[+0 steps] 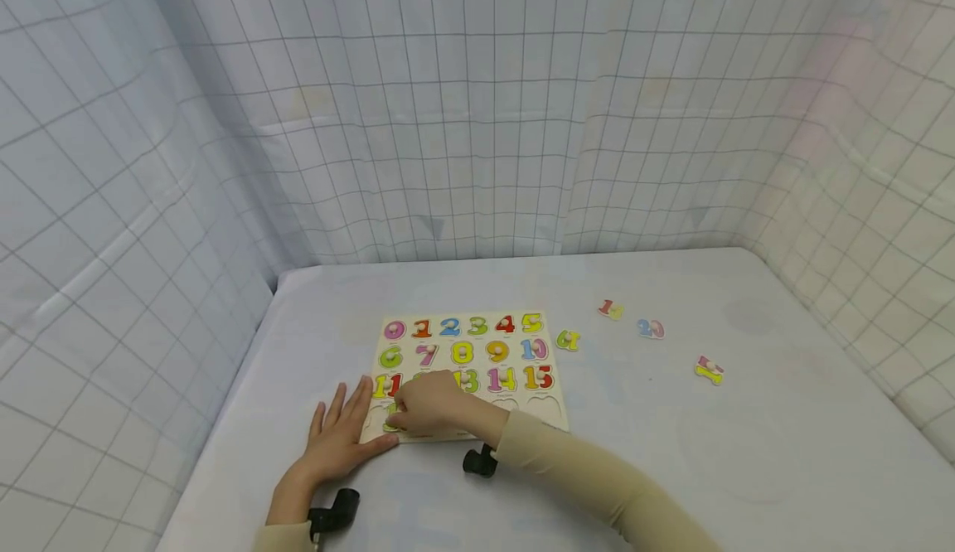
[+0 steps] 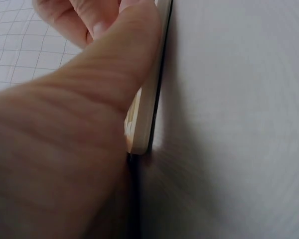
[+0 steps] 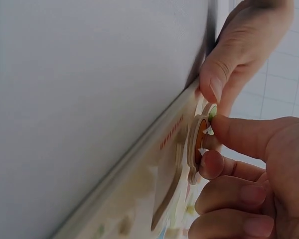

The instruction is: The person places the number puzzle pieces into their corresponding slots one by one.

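A wooden number puzzle board (image 1: 440,317) lies flat on the table, its upper rows filled with knobbed number pieces. My left hand (image 1: 339,438) rests at the board's left edge with fingers spread, the thumb (image 3: 217,82) along its near corner. Over the left part of the bottom row, my right hand (image 1: 433,403) pinches a number piece (image 3: 197,142) between thumb and index finger. That piece shows orange and green in the right wrist view and stands off the board surface. Which number it bears I cannot tell. The right hand hides part of the two lower rows.
Right of the board lie several loose number pieces: a green-and-yellow one (image 1: 568,340) close to its edge, a red-and-yellow one (image 1: 610,310), a blue-and-pink 20 (image 1: 651,329) and a pink-and-yellow one (image 1: 709,370). White gridded cloth walls (image 1: 477,121) surround the table (image 1: 642,461).
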